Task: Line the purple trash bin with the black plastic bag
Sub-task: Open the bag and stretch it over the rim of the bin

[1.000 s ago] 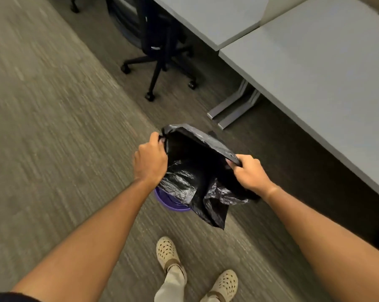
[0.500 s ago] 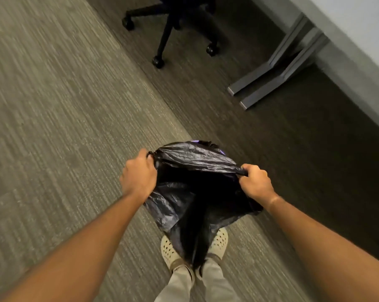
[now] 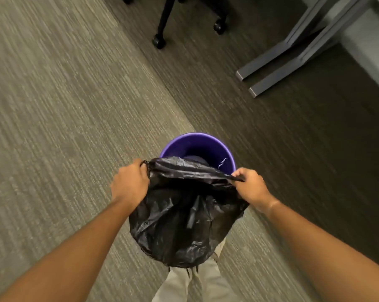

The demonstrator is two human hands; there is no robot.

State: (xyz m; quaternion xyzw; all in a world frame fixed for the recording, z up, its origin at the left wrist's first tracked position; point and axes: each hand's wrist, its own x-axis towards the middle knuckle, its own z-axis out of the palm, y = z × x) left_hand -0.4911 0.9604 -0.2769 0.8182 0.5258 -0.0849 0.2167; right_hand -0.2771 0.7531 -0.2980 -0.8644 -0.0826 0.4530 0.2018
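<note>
The purple trash bin [image 3: 208, 147] stands on the carpet just ahead of me, its far rim and inner wall showing. A crinkled black plastic bag [image 3: 180, 221] hangs in front of it, covering the bin's near side and my feet. My left hand [image 3: 129, 184] is shut on the bag's upper left edge. My right hand [image 3: 250, 186] pinches the upper right edge. The bag's top edge is stretched between both hands over the bin's near rim. Its mouth looks mostly flat, not spread wide.
An office chair's wheeled base [image 3: 160, 40] stands at the top centre. Grey desk legs [image 3: 278, 68] run across the floor at the top right, under a desk edge [image 3: 371, 46]. My beige trouser legs [image 3: 197, 284] show below the bag.
The view has tilted down and the bag now sits nearer me, so the bin's purple rim and inside show beyond it. Both hands keep their grip on the bag's edges.
</note>
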